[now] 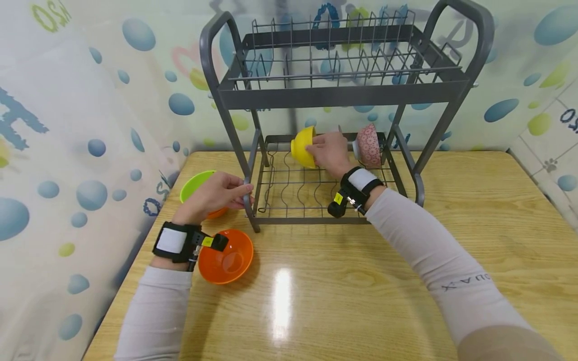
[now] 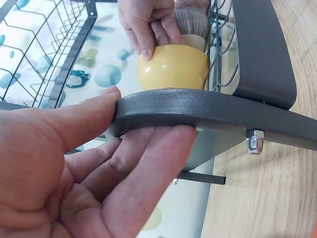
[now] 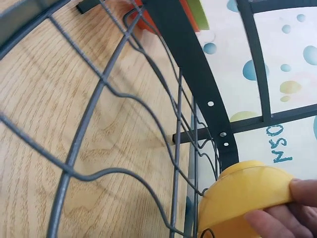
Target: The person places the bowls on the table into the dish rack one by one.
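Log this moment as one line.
right grip: holds yellow bowl at lower tier | left grip: holds rack frame | pink bowl: lower tier | front orange bowl: on table

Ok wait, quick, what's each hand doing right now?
Left hand: holding the grey rack's side bar between thumb and fingers.
Right hand: holding the yellow bowl.

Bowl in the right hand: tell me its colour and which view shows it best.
The bowl is yellow, seen best in the head view.
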### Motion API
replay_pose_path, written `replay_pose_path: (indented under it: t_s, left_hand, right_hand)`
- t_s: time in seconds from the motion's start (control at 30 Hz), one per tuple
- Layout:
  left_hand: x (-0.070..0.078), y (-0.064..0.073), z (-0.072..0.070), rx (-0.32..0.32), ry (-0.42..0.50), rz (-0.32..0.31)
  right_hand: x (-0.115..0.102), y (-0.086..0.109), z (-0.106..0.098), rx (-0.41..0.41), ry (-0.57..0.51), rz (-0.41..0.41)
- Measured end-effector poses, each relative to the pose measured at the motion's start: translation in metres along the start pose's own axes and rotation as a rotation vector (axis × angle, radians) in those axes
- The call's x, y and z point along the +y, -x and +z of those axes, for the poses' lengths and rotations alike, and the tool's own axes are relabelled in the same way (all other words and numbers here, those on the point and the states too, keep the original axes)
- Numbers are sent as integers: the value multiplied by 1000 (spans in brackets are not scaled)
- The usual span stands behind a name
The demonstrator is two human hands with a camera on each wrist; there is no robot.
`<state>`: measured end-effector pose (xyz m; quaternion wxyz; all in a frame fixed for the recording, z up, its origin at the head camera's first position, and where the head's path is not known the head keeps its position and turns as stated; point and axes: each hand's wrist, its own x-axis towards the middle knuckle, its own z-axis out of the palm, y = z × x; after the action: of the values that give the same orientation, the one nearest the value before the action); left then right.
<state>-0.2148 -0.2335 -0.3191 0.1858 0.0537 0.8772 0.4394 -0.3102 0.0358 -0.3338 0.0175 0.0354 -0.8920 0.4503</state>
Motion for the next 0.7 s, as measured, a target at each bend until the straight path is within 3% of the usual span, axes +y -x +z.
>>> replay_pose_path:
  t_s: [0.13, 0.47, 0.7]
  left_hand:
    - [-1, -1, 0, 0, 4, 0]
    - [-2, -1, 0, -5, 15, -5]
    - [0, -1, 0, -5, 10, -2]
  right_hand:
    - [1, 0, 2, 27, 37, -37]
    - [0, 1, 1, 18, 36, -20]
    - [-1, 1, 0, 24, 64, -64]
